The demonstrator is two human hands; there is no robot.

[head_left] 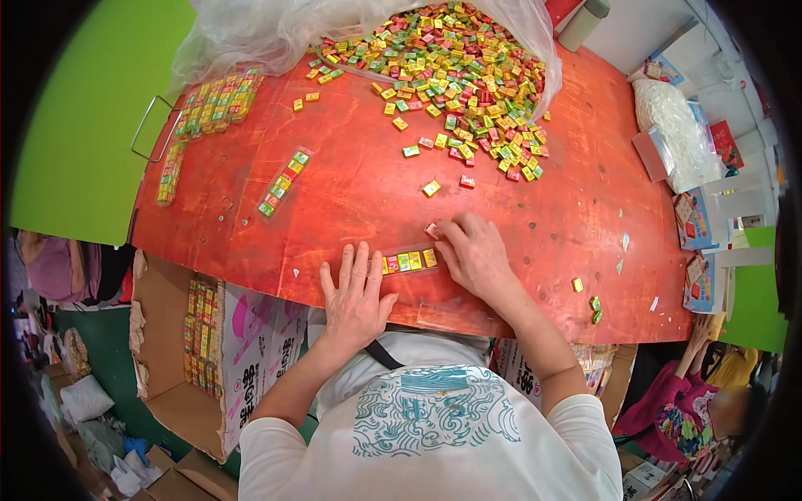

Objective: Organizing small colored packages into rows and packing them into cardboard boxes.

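Observation:
In front of me on the red table lies a clear plastic strip tray (pixel 431 257) holding a row of small wrapped candies, mostly yellow with a red one among them. My left hand (pixel 357 299) rests flat over the tray's left end, fingers stretched out and hiding that part. At the right end, my right hand (pixel 478 259) is bent inward with its fingertips on a small red wrapped candy (pixel 432 231) just above the tray. Its grip is partly hidden by the fingers. A transparent empty-looking sleeve (pixel 458 319) lies at the table's near edge.
A large heap of candies (pixel 468 67) spills from a clear plastic bag (pixel 251 37) at the back. A filled strip (pixel 284 184) and stacked strips (pixel 219 104) lie left. Below, a cardboard box (pixel 175 367) contains strips. A co-worker (pixel 677 409) is at right.

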